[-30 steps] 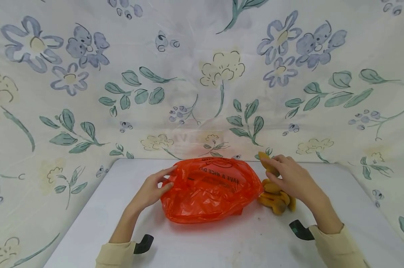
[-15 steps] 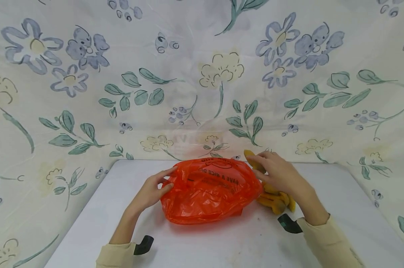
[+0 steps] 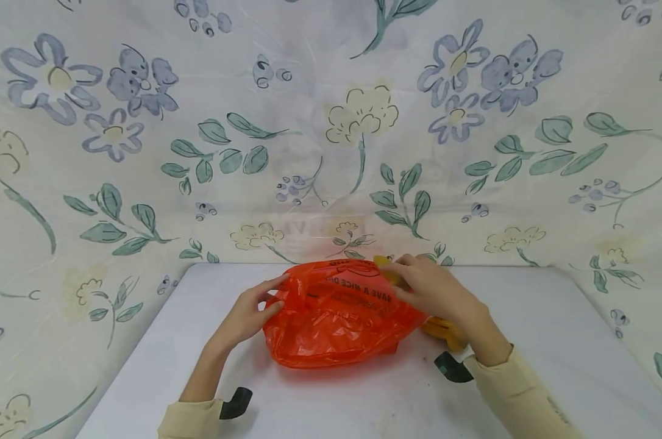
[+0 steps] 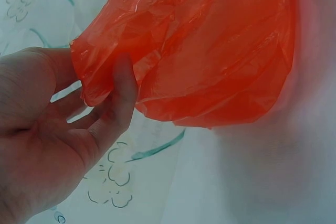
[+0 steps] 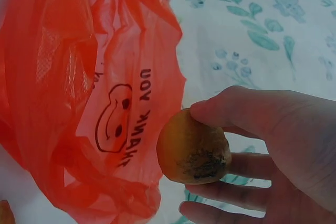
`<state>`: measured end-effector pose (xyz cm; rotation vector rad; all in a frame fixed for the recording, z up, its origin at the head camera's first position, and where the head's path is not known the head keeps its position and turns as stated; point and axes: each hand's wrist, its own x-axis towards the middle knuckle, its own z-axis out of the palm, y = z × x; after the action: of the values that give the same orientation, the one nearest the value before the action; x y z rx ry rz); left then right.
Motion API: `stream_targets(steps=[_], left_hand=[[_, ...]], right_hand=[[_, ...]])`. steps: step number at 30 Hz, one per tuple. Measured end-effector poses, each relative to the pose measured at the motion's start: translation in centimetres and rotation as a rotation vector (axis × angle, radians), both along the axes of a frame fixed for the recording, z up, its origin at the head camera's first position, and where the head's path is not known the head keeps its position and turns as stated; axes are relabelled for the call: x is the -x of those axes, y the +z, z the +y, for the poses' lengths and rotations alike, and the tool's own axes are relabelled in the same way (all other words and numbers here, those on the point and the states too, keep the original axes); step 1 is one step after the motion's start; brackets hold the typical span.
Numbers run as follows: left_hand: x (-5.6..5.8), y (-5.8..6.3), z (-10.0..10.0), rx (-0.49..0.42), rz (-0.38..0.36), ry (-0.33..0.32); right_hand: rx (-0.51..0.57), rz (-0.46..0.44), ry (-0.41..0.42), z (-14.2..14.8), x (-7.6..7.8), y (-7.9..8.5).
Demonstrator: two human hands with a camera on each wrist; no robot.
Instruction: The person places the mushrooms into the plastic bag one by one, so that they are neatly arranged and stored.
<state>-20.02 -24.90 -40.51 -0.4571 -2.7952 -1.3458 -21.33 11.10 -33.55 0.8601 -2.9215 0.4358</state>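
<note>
A red plastic bag with black print lies on the white table, its mouth spread open. My left hand holds the bag's left rim, the film passing between thumb and fingers in the left wrist view. My right hand grips an elongated yellow fruit between thumb and fingers; its exact kind is unclear, and its rounded end carries a dark blemish. In the head view this fruit stands over the right part of the bag's mouth. The bag's contents are hidden.
More yellow fruits lie on the table right of the bag, partly hidden by my right forearm. A floral cloth hangs behind the white table. A black wrist-camera mount sits below each forearm.
My right hand has carried the yellow fruit leftward from above the pile to over the bag's mouth. My left hand keeps its hold on the rim.
</note>
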Motion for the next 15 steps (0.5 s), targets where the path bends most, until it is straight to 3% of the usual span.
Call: stream_targets(steps=[8,15], left_hand=[[0.0,0.2,0.3,0.007,-0.007,0.002],[0.1,-0.2,0.3,0.012,-0.013,0.002]], right_hand=[[-0.005,-0.049,0.044,-1.3,0.1,-0.2],[-0.015,-0.11,0.111,-2.6,0.7,-1.5]])
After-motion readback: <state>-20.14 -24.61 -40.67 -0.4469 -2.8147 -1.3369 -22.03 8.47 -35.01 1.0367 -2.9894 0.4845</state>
